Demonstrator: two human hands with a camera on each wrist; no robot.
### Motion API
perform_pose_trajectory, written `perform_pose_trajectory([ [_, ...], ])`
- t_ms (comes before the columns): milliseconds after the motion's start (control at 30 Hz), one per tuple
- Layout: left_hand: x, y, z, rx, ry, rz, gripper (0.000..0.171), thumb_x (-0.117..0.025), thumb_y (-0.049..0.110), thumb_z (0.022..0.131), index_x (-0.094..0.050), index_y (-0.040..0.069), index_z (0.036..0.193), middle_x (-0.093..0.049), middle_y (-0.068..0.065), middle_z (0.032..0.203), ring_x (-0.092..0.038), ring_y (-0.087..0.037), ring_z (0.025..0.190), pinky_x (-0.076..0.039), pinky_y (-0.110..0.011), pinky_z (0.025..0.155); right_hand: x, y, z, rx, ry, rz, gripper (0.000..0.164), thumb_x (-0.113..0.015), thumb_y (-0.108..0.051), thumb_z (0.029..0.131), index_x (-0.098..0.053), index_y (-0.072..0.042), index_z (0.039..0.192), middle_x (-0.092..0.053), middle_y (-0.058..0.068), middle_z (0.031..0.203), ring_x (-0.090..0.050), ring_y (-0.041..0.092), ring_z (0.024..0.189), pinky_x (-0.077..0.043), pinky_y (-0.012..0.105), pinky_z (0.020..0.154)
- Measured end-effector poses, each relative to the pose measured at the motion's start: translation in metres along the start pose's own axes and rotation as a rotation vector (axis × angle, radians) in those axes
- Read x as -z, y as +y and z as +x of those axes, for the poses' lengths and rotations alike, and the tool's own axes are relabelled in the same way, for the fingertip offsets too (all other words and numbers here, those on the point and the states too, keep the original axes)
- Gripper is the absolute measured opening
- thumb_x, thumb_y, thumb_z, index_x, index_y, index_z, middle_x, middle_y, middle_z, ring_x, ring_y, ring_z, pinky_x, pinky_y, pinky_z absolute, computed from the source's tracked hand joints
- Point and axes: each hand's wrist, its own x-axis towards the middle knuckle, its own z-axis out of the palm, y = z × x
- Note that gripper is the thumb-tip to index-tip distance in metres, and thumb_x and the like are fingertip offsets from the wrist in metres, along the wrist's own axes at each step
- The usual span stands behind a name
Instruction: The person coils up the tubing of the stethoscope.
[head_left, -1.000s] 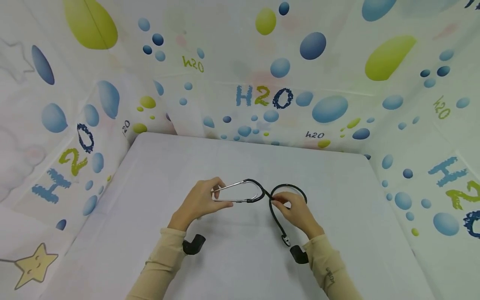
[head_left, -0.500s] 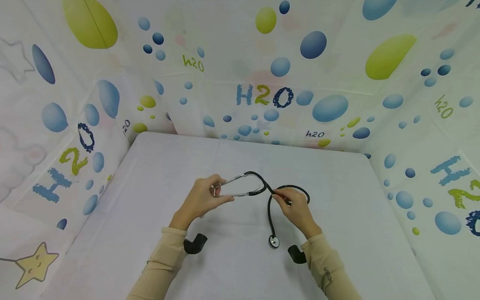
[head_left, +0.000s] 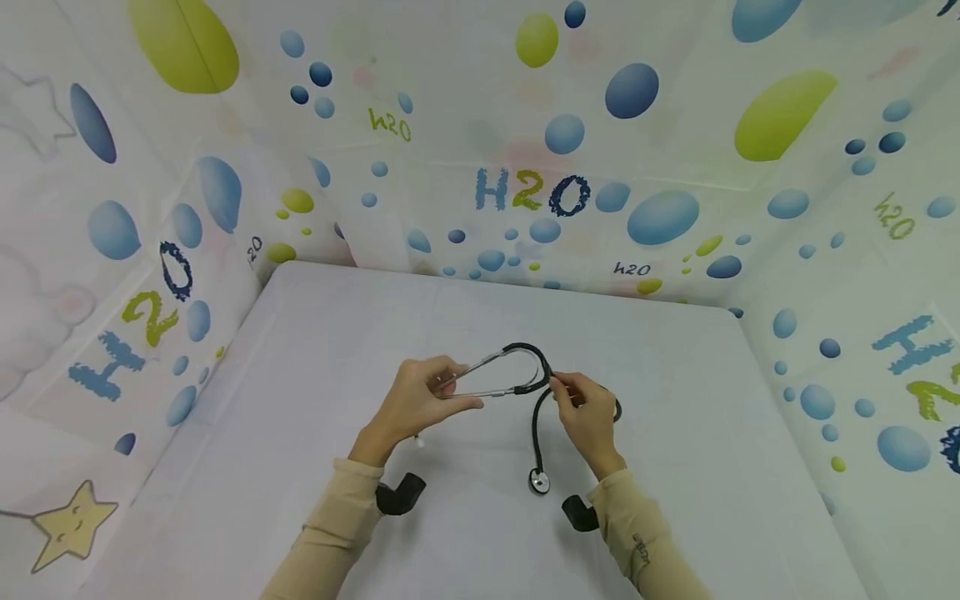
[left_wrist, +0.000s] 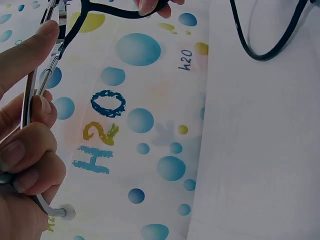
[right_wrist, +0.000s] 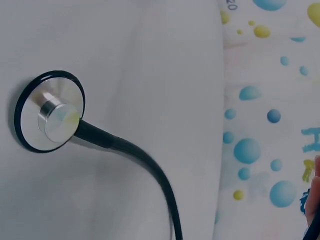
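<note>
A stethoscope with black tubing (head_left: pixel 537 433) and silver ear tubes (head_left: pixel 480 393) is held up between both hands over the white table. My left hand (head_left: pixel 420 396) grips the ear tubes at their ear end, thumb below and fingers curled above; a pale eartip (left_wrist: pixel 68 212) pokes out below that hand in the left wrist view. Thumb and fingertips of my right hand (head_left: pixel 587 412) pinch the tubing just past the Y-shaped fork. From there the tube drops to the round silver chest piece (head_left: pixel 539 481), which hangs low in front, its black rim plain in the right wrist view.
White cloth covers the table (head_left: pixel 360 317). Behind it and at both sides stand curtains (head_left: pixel 450 108) printed with blue and green drops and "H2O". Black wrist mounts (head_left: pixel 401 494) stick out below both sleeves.
My right hand has slid along the tubing towards the fork, a little to the left. The chest piece has swung left and turned its silver face up. The left hand has shifted slightly right.
</note>
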Motion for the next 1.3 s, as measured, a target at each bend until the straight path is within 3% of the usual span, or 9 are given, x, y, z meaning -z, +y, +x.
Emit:
perform_pose_trajectory([
  [100,-0.002,0.000,0.001,-0.016,0.090,0.069,0.034,-0.086,0.007,0.063,-0.069,-0.002,0.091,-0.052,0.001,0.057,-0.038,-0.003,0.050,-0.034,-0.018,0.045,-0.003,-0.009,0.001,0.040,-0.041,0.021,0.007,-0.070,0.007,0.079,-0.071,0.003,0.085,-0.068,0.011,0.071,-0.063,0.017,0.055,-0.049,0.018,0.050],
  [233,-0.009,-0.002,0.001,0.008,0.172,0.304,0.035,-0.086,0.014,0.065,-0.070,-0.002,0.091,-0.053,0.001,0.055,-0.037,-0.003,0.048,-0.031,-0.018,0.043,-0.003,-0.030,0.001,0.096,-0.259,-0.027,0.014,-0.072,0.006,0.077,-0.071,0.005,0.091,-0.067,0.010,0.074,-0.059,0.013,0.058,-0.048,0.018,0.052],
  [367,-0.019,0.000,-0.001,0.039,0.093,0.557,0.041,-0.083,0.027,0.068,-0.071,-0.001,0.095,-0.055,0.001,0.055,-0.041,-0.006,0.047,-0.035,-0.019,0.043,-0.002,-0.054,0.005,0.108,-0.494,-0.170,0.018,-0.072,0.001,0.079,-0.069,0.005,0.096,-0.064,0.008,0.080,-0.056,0.013,0.063,-0.046,0.019,0.055],
  [500,-0.022,0.005,-0.003,0.083,-0.027,0.655,0.045,-0.081,0.034,0.069,-0.072,0.003,0.100,-0.057,0.002,0.057,-0.046,-0.008,0.048,-0.040,-0.022,0.045,0.005,-0.065,0.013,0.125,-0.603,-0.288,0.017,-0.070,0.000,0.081,-0.069,0.004,0.097,-0.066,0.009,0.086,-0.063,0.019,0.072,-0.051,0.026,0.062],
  [733,-0.016,0.004,-0.003,0.107,-0.124,0.639,0.043,-0.080,0.036,0.071,-0.073,0.006,0.101,-0.059,0.003,0.059,-0.045,-0.005,0.050,-0.039,-0.020,0.048,0.019,-0.066,0.029,0.193,-0.655,-0.272,0.010,-0.069,-0.005,0.084,-0.071,-0.001,0.092,-0.066,0.005,0.081,-0.060,0.012,0.068,-0.048,0.021,0.061],
  [900,-0.016,0.005,-0.005,0.085,-0.241,0.536,0.042,-0.080,0.036,0.071,-0.073,0.008,0.100,-0.056,0.007,0.059,-0.040,-0.002,0.051,-0.036,-0.018,0.048,0.022,-0.062,0.047,0.178,-0.657,-0.149,0.017,-0.080,-0.017,0.074,-0.070,-0.006,0.081,-0.065,-0.001,0.074,-0.056,0.010,0.064,-0.046,0.023,0.063],
  [1033,-0.018,0.009,-0.008,-0.004,-0.273,0.391,0.040,-0.082,0.035,0.070,-0.074,0.007,0.097,-0.051,0.009,0.056,-0.035,0.001,0.051,-0.035,-0.020,0.053,0.022,-0.045,0.058,0.055,-0.698,0.075,0.022,-0.084,-0.017,0.067,-0.070,-0.008,0.081,-0.067,0.001,0.076,-0.056,0.010,0.068,-0.046,0.027,0.066],
  [1167,-0.021,0.015,-0.009,-0.080,-0.263,0.257,0.037,-0.083,0.032,0.069,-0.074,0.006,0.093,-0.054,0.009,0.057,-0.034,0.005,0.050,-0.036,-0.017,0.051,0.020,-0.025,0.059,-0.136,-0.784,0.348,0.009,-0.075,-0.004,0.078,-0.071,0.000,0.086,-0.069,0.010,0.083,-0.059,0.008,0.072,-0.050,0.028,0.065],
  [1300,-0.024,0.016,-0.007,-0.106,-0.214,0.193,0.035,-0.085,0.027,0.067,-0.074,0.003,0.091,-0.051,0.009,0.053,-0.033,0.006,0.049,-0.036,-0.017,0.050,0.019,-0.010,0.057,-0.204,-0.805,0.487,0.010,-0.064,0.002,0.087,-0.069,0.009,0.090,-0.070,0.009,0.085,-0.063,0.009,0.075,-0.053,0.028,0.068],
])
